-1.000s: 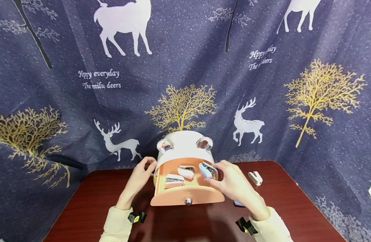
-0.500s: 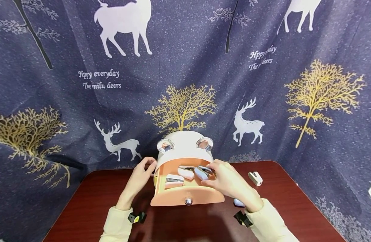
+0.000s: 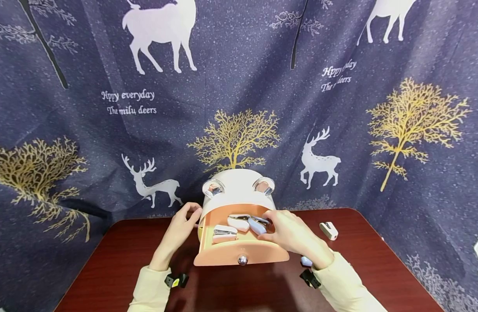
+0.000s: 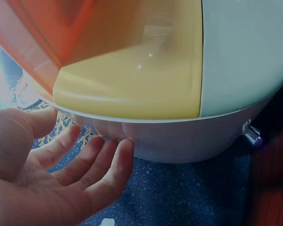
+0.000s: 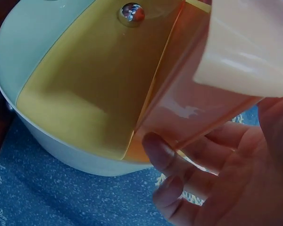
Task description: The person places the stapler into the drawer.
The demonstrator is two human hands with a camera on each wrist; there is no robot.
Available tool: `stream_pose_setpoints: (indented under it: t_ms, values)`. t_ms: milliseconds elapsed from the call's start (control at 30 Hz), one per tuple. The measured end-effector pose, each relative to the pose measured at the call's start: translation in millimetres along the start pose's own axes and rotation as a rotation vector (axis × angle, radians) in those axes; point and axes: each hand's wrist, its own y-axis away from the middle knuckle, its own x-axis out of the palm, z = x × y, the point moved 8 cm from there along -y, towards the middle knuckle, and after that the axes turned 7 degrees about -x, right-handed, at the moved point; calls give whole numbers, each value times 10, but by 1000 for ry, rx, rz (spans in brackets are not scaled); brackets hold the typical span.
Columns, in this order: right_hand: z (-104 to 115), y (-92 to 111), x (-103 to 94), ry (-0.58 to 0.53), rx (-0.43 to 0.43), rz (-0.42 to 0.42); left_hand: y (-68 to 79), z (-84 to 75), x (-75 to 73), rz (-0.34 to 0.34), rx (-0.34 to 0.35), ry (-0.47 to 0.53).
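A white storage box (image 3: 234,186) with two round shiny eyes stands at the back of the table, its orange drawer (image 3: 223,257) pulled out. Two pale pink-and-white mini staplers lie inside: the left stapler (image 3: 225,235) and the middle stapler (image 3: 238,223). To their right my right hand (image 3: 291,229) holds a blue mini stapler (image 3: 256,226) low in the drawer, its end between thumb and fingers. Other right fingers (image 5: 181,165) hang outside the drawer's side wall. My left hand (image 3: 179,229) rests its loosely bent fingertips (image 4: 125,148) against the box's side.
A white mini stapler (image 3: 329,230) lies on the red-brown table (image 3: 118,260) at the right. Partly behind the right wrist is a blue object (image 3: 306,261). A deer-print cloth (image 3: 239,78) hangs behind the table. Below the drawer, the box front is yellow (image 4: 132,80).
My right hand has moved left and lowered the blue stapler, which now lies beside the middle stapler at a changed angle. The left hand and the drawer have stayed put.
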Motion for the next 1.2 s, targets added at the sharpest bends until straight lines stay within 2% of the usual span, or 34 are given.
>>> stream_pose_setpoints:
  t_ms: [167, 367, 700, 900, 1200]
  values:
    - [-11, -5, 18, 23, 11, 16, 4, -2, -10, -1, 0, 4]
    - [-30, -9, 49, -9, 7, 15, 1, 0, -20, -3, -2, -14]
    - [-82, 77, 19, -221, -24, -67, -15, 6, -12, 3, -5, -12]
    - [-85, 195, -166, -312, -28, -200, -4, -5, -17, 7, 10, 8]
    - [208, 466, -443, -214, -49, -533, -11, 1, -7, 10, 15, 12]
